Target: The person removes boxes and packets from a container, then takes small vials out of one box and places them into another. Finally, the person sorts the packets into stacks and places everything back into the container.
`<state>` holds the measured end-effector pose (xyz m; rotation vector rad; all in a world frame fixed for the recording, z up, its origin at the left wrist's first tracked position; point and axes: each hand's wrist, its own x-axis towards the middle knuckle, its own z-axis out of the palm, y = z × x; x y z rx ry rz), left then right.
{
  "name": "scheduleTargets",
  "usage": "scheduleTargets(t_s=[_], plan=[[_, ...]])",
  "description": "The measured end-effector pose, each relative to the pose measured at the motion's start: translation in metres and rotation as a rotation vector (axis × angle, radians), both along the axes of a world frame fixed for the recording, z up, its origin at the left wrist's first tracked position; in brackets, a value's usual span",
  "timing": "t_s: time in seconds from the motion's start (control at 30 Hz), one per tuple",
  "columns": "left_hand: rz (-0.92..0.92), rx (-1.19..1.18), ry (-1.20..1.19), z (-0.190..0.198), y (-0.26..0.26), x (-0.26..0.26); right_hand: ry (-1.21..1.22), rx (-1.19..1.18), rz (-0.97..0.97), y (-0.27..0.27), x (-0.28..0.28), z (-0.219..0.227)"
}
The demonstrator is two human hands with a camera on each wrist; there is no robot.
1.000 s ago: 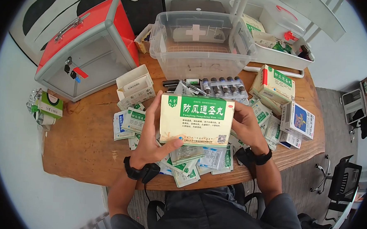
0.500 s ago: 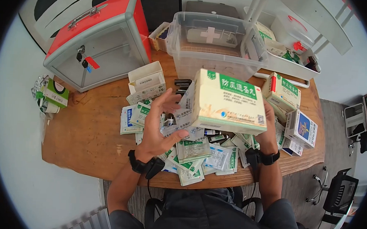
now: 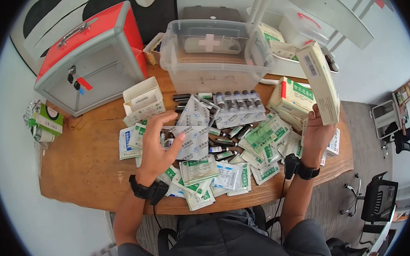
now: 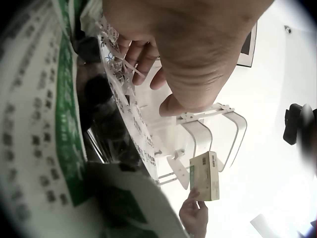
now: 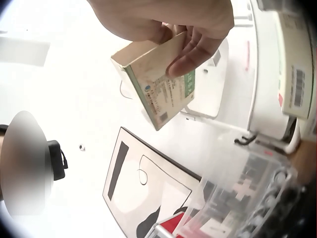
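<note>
The right hand (image 3: 318, 136) grips a cream and green medicine box (image 3: 319, 83) by its lower end, holding it tilted above the table's right side; the right wrist view shows fingers and thumb round the box (image 5: 161, 82). The left hand (image 3: 156, 148) hovers at the left of the pile, its thumb and fingers apart in a loose curve. Beside it lie silver printed blister sheets (image 3: 196, 143) and green-and-white sachets (image 3: 198, 170). Whether the left fingertips touch the foil, I cannot tell.
A clear bin (image 3: 212, 70) stands at the back, a red and grey cabinet (image 3: 97, 62) back left. An opened white carton (image 3: 144, 99), a vial tray (image 3: 238, 106), loose black-capped vials and stacked boxes (image 3: 290, 97) surround the pile. A green box (image 3: 50, 119) sits far left.
The right hand has carried the box to the right and up, turning it on edge. The left hand has let go of the box and stays near the pile. The view has shifted slightly.
</note>
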<state>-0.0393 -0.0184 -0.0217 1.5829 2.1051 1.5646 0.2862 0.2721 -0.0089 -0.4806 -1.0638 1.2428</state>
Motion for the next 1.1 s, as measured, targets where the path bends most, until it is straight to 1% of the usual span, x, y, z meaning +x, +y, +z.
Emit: scheduleTargets(t_s=[0.03, 0.1, 0.13, 0.17, 0.23, 0.27, 0.3, 0.37, 0.43, 0.5, 0.57, 0.63, 0.7, 0.77, 0.8, 0.87, 1.0, 1.03, 1.07, 1.1], plan=[[-0.024, -0.018, 0.068, -0.001, 0.001, 0.000, -0.006, 0.009, -0.013, -0.003, 0.003, 0.012], [-0.045, -0.010, 0.063, -0.003, 0.002, 0.001, -0.190, -0.004, -0.121, -0.010, 0.010, 0.036], [-0.049, -0.053, 0.059, -0.003, 0.001, 0.001, -0.323, 0.007, -0.150, -0.010, 0.016, 0.045], [-0.051, -0.096, 0.057, -0.003, 0.001, 0.002, -0.325, 0.013, -0.157, -0.008, 0.022, 0.048], [-0.046, -0.089, 0.062, -0.001, 0.002, 0.004, -0.682, 0.111, -0.233, 0.003, 0.039, 0.052], [-0.046, -0.091, 0.064, -0.001, 0.002, 0.004, -0.731, 0.143, -0.255, 0.012, 0.044, 0.049], [-0.047, -0.094, 0.067, -0.002, 0.002, 0.004, -0.731, 0.145, -0.257, 0.019, 0.049, 0.048], [-0.043, -0.098, 0.070, -0.002, 0.001, 0.005, -0.950, 0.221, -0.186, 0.026, 0.051, 0.054], [-0.043, -0.098, 0.077, 0.000, 0.002, 0.006, -0.979, 0.244, -0.207, 0.034, 0.046, 0.058], [-0.037, -0.112, 0.062, 0.000, 0.002, 0.007, -0.946, 0.251, -0.087, 0.049, 0.044, 0.060], [-0.044, -0.103, 0.060, -0.002, 0.002, 0.007, -0.971, 0.255, -0.083, 0.068, 0.048, 0.057], [-0.047, -0.096, 0.056, -0.003, 0.002, 0.006, -1.206, 0.289, -0.118, 0.085, 0.056, 0.055], [-0.032, -0.106, 0.047, -0.003, 0.002, 0.006, -1.227, 0.318, -0.143, 0.090, 0.063, 0.051], [-0.035, -0.104, 0.050, -0.002, 0.002, 0.006, -1.251, 0.191, -0.136, 0.090, 0.068, 0.053], [-0.034, -0.107, 0.054, -0.002, 0.001, 0.006, -1.254, 0.193, -0.137, 0.087, 0.069, 0.051], [-0.036, -0.100, 0.048, -0.003, 0.002, 0.007, -1.006, -0.112, -0.144, 0.069, 0.061, 0.054], [-0.047, -0.112, 0.061, 0.000, 0.000, 0.007, -1.022, -0.136, -0.098, 0.049, 0.045, 0.069], [-0.027, -0.120, 0.065, 0.001, -0.001, 0.006, -1.235, -0.013, -0.086, 0.046, 0.043, 0.075], [-0.065, -0.107, 0.128, 0.002, -0.001, 0.006, -1.442, 0.121, -0.074, 0.046, 0.041, 0.076], [-0.105, -0.096, 0.189, 0.002, -0.001, 0.005, -1.435, 0.129, -0.051, 0.047, 0.039, 0.069]])
